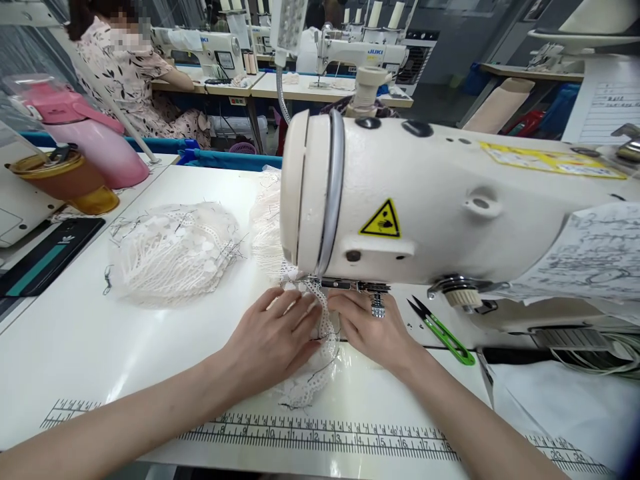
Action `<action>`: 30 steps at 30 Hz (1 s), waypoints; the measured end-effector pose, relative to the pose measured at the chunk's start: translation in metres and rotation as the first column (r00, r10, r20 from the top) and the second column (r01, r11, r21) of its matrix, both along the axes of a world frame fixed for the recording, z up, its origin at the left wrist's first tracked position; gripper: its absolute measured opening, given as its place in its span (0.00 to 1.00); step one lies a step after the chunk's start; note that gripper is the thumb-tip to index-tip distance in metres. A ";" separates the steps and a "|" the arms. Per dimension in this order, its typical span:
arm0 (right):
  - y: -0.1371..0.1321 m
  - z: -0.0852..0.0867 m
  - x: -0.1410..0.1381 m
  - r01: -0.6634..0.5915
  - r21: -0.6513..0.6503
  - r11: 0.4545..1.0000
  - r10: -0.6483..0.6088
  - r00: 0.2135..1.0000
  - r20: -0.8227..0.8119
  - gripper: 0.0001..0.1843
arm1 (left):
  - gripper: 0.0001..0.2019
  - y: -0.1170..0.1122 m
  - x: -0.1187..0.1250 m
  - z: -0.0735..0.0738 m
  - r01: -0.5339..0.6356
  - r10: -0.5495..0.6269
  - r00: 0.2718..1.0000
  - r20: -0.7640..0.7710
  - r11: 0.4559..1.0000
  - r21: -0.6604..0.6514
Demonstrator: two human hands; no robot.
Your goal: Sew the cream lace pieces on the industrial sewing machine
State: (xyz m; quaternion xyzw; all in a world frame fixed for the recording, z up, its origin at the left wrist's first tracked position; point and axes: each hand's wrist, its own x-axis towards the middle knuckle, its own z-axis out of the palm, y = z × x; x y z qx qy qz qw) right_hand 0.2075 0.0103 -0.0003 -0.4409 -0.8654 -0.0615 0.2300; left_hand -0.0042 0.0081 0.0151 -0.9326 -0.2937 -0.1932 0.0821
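A printed ruler scale (pixel 320 437) runs along the near edge of the white surface (pixel 100 347), and just beyond it the left hand (pixel 273 340) lies flat with fingers spread on a strip of white lace (pixel 320 377). The right hand (pixel 373 330), likewise flat and uncurled, presses the same lace under the head of the sewing machine (pixel 450 200). Green thread snips (pixel 443 330) lie just right of that hand, a heap of lace pieces (pixel 175 253) sits to the left, and a pink bottle (pixel 100 140) stands farther off.

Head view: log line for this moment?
left hand: pressing lace trim | right hand: pressing lace trim by presser foot | thread snips: on table
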 end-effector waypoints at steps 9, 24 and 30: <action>0.009 -0.008 -0.001 -0.415 -0.045 0.909 0.386 0.876 -0.288 0.16 | 0.10 -0.057 -0.035 0.014 0.377 -0.314 0.872 -0.375 0.920 0.105; 0.007 -0.004 0.002 -0.421 -0.069 0.904 0.413 0.904 -0.112 0.06 | 0.12 -0.004 -0.022 0.033 -0.016 0.006 1.000 -0.024 0.871 -0.490; 0.004 -0.001 0.005 -0.391 -0.024 0.920 0.384 0.913 -0.139 0.08 | 0.13 0.007 -0.005 0.001 0.148 -0.088 0.978 0.191 0.934 -0.327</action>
